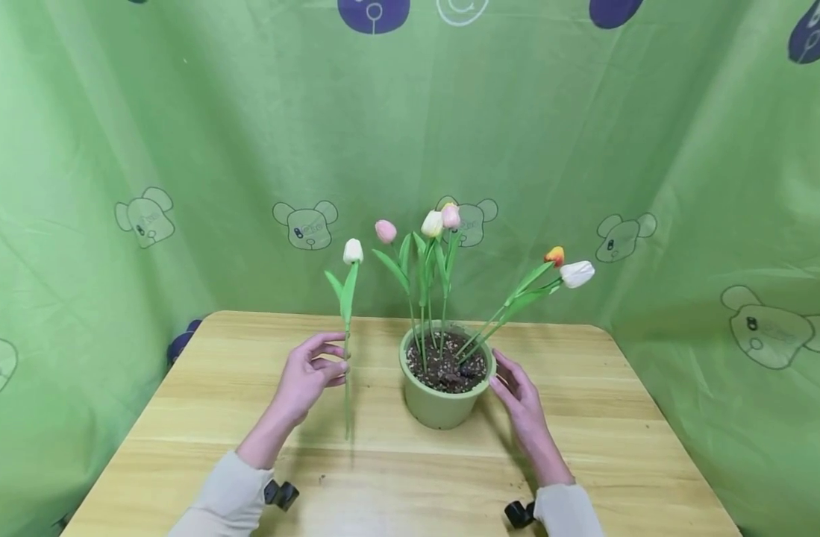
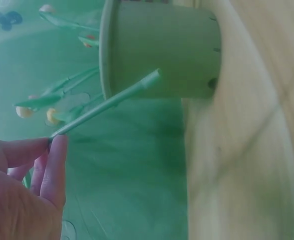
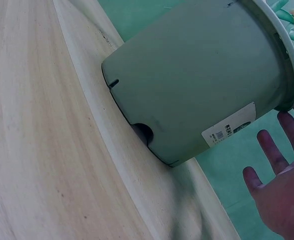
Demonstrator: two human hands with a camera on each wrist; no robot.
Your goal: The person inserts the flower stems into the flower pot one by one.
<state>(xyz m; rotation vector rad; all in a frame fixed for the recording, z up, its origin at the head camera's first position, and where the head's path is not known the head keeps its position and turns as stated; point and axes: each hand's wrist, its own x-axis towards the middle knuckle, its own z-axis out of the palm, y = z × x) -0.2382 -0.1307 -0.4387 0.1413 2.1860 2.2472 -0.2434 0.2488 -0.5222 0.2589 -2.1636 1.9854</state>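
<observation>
My left hand [image 1: 307, 377] pinches the thin green stem of a white artificial tulip [image 1: 353, 252], held upright to the left of the pot. In the left wrist view, the stem's lower end [image 2: 149, 80] sticks out past the fingertips, free of the table. A green plastic flower pot [image 1: 443, 406] filled with dark soil [image 1: 450, 377] stands on the table. Rising from it are several tulips, among them a pink one [image 1: 386, 231], an orange one [image 1: 554, 256] and a white one [image 1: 577, 274]. With fingers spread, my right hand [image 1: 522, 403] touches the pot's right rim.
Under the pot is a light wooden table [image 1: 396, 485], its back edge close to a green curtain [image 1: 248, 149] with animal-face prints. The orange and white tulips lean far out to the right, above my right hand. A label [image 3: 229, 125] sticks to the pot's side.
</observation>
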